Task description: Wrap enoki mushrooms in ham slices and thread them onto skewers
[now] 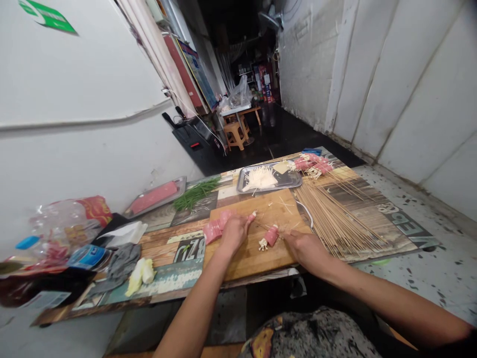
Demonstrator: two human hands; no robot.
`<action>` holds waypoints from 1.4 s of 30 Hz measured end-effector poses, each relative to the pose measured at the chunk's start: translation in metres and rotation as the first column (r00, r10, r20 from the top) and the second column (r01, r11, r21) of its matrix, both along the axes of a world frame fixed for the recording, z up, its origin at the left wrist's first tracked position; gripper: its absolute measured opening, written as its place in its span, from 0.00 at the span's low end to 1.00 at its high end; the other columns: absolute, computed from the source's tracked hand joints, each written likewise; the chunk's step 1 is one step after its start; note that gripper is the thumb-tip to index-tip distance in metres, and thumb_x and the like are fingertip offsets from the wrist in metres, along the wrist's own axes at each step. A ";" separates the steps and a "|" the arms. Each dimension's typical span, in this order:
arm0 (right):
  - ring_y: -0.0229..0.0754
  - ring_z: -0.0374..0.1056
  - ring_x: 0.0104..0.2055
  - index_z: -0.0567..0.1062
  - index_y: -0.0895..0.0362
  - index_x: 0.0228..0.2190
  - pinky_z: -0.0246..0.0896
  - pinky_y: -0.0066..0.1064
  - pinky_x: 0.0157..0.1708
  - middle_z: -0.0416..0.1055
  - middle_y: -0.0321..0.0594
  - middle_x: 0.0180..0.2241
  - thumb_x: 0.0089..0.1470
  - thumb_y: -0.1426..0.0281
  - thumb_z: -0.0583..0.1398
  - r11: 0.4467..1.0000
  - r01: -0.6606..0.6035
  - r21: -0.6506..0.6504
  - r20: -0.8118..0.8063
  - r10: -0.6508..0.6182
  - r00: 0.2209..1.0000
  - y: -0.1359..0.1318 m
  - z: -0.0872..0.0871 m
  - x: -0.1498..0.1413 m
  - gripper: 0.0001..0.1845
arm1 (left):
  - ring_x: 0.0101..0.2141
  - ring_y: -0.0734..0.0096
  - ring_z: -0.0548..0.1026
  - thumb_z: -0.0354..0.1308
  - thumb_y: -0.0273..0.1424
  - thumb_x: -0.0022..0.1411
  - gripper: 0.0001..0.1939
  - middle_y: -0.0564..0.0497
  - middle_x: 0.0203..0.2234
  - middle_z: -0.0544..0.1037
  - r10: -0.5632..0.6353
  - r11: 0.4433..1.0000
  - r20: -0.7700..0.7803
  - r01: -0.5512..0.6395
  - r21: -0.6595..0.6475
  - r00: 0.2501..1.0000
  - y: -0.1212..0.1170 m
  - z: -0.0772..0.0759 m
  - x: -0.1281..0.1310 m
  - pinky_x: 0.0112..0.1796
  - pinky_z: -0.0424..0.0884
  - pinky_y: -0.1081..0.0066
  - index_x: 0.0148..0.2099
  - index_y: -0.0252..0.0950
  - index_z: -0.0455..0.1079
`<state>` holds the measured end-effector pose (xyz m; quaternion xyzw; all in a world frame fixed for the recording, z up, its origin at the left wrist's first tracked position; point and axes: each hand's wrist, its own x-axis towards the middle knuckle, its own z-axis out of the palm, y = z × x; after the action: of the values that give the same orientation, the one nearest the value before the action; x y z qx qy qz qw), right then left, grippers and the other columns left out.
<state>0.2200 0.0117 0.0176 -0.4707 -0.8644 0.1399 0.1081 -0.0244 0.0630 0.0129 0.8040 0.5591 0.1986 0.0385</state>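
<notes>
A wooden cutting board [238, 263] lies before me on the table. My left hand [235, 232] is closed on a small meat roll [252, 217] whose pale end sticks out past the fingers. Thin slices of pink meat [216, 229] lie under and beside that hand. Another roll of meat around enoki mushrooms [271, 235] rests on the board. At its right end are the pinched fingers of my right hand [303, 248]; what they hold is too small to make out. Thin pale strands [285, 205] are scattered over the board.
Right of the board fan out many bamboo skewers [337, 219], with finished meat rolls [313, 164] at their far end. Behind the board stands a metal tray [295, 180] of enoki [261, 178]. Green chives [197, 193], a meat tray [182, 187], a grey cloth [121, 266] and cabbage pieces [141, 275] lie left.
</notes>
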 end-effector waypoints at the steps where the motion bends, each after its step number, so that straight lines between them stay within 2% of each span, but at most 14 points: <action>1: 0.43 0.71 0.38 0.73 0.60 0.48 0.60 0.29 0.36 0.75 0.47 0.39 0.59 0.76 0.50 1.000 -0.001 -0.001 0.007 0.001 1.000 0.000 0.000 0.000 0.18 | 0.23 0.72 0.68 0.41 0.46 0.69 0.30 0.47 0.21 0.75 -0.001 1.000 0.004 0.001 -0.004 1.000 0.000 0.000 0.000 0.30 0.59 0.70 0.24 0.34 0.70; 9: 0.45 0.71 0.36 0.75 0.60 0.44 0.59 0.31 0.34 0.75 0.47 0.37 0.59 0.75 0.50 0.999 0.030 -0.028 0.070 -0.028 0.997 0.002 0.001 -0.003 0.17 | 0.25 0.70 0.70 0.42 0.45 0.69 0.29 0.45 0.23 0.76 -0.009 1.000 0.032 0.009 -0.006 0.999 0.001 -0.003 -0.001 0.32 0.61 0.70 0.26 0.34 0.72; 15: 0.45 0.71 0.38 0.74 0.60 0.44 0.60 0.31 0.36 0.74 0.47 0.39 0.60 0.74 0.49 1.000 0.010 -0.019 0.076 -0.008 0.997 0.002 -0.004 -0.003 0.16 | 0.22 0.72 0.67 0.39 0.45 0.70 0.31 0.45 0.22 0.76 -0.012 1.000 0.016 0.012 -0.009 1.000 0.002 -0.001 -0.001 0.30 0.60 0.70 0.24 0.33 0.71; 22: 0.43 0.71 0.37 0.73 0.61 0.42 0.60 0.29 0.36 0.74 0.46 0.37 0.60 0.75 0.49 1.000 0.002 0.010 0.072 -0.003 0.997 0.003 -0.006 -0.008 0.15 | 0.22 0.72 0.66 0.36 0.42 0.71 0.33 0.44 0.21 0.75 -0.013 1.000 -0.075 0.012 -0.015 0.997 0.006 -0.002 -0.001 0.30 0.59 0.71 0.25 0.31 0.72; 27: 0.43 0.71 0.38 0.73 0.62 0.42 0.61 0.30 0.37 0.74 0.46 0.38 0.58 0.77 0.50 1.000 -0.019 -0.020 0.078 0.021 0.997 0.009 -0.006 -0.015 0.14 | 0.22 0.72 0.66 0.37 0.39 0.71 0.30 0.44 0.21 0.75 -0.038 0.999 -0.105 0.037 -0.013 0.994 0.007 -0.002 -0.002 0.30 0.58 0.71 0.25 0.30 0.72; 35: 0.44 0.71 0.39 0.74 0.62 0.40 0.61 0.30 0.37 0.75 0.47 0.37 0.55 0.79 0.51 0.999 -0.042 -0.023 0.115 0.045 0.992 0.022 -0.003 -0.029 0.14 | 0.22 0.73 0.66 0.42 0.35 0.70 0.25 0.45 0.21 0.74 -0.076 0.997 -0.017 0.076 -0.024 0.997 0.004 0.003 -0.001 0.30 0.59 0.72 0.25 0.31 0.70; 39: 0.46 0.72 0.37 0.74 0.64 0.41 0.62 0.31 0.36 0.76 0.49 0.36 0.54 0.80 0.51 0.998 -0.057 -0.005 0.080 0.057 0.995 0.035 -0.004 -0.045 0.16 | 0.20 0.73 0.64 0.41 0.33 0.69 0.26 0.45 0.19 0.73 -0.098 0.993 0.031 0.100 -0.055 0.995 0.006 0.006 0.001 0.29 0.60 0.71 0.23 0.31 0.70; 42: 0.47 0.73 0.36 0.76 0.66 0.38 0.63 0.32 0.35 0.76 0.52 0.36 0.51 0.81 0.52 0.998 -0.060 0.020 -0.011 0.061 0.998 0.048 -0.010 -0.056 0.16 | 0.22 0.72 0.66 0.43 0.36 0.68 0.25 0.45 0.20 0.74 -0.132 0.986 0.055 0.136 -0.093 0.990 0.009 0.009 0.001 0.30 0.62 0.71 0.23 0.31 0.71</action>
<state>0.1637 0.0592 0.0078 -0.4424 -0.8790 0.1374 0.1132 -0.0231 0.0722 0.0223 0.8319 0.5117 0.1878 0.1043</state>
